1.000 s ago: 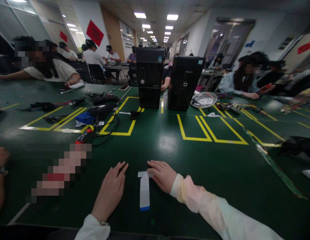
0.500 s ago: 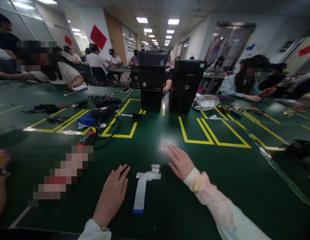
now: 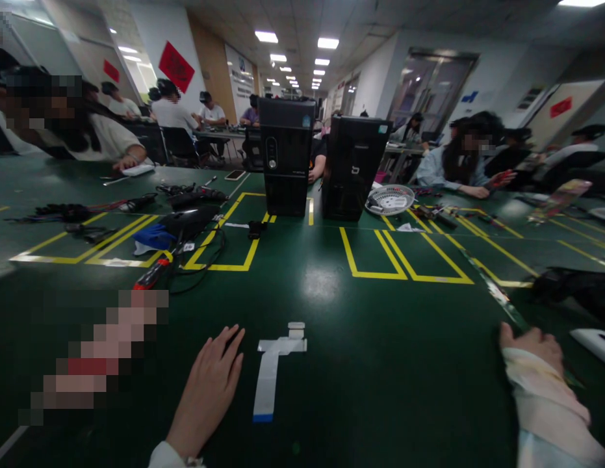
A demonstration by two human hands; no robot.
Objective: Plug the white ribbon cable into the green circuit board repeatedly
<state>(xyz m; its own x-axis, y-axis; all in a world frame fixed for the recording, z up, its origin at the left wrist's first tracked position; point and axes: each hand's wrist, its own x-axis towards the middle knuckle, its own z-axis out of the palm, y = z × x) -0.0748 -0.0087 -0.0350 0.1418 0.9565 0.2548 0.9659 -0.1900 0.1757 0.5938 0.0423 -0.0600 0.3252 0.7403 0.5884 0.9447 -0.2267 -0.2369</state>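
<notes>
Resting palm-down on the green surface [image 3: 360, 364], the left hand [image 3: 208, 390] lies flat with fingers released, grasping nothing, just left of the white ribbon cable [image 3: 270, 374]. The cable lies flat between the 2 hands, its blue-tipped end nearest the camera and its far end bent into a short crosspiece. The right hand [image 3: 531, 342] sits well apart from the cable at the right, seen from behind above a pale sleeve; whether its fingers are clenched or released cannot be told. Farther back stand 2 black computer towers [image 3: 287, 156], a small white fan [image 3: 390, 198] and tangled cables [image 3: 195, 224] among yellow tape outlines. A pixelated patch hides the lower left.
</notes>
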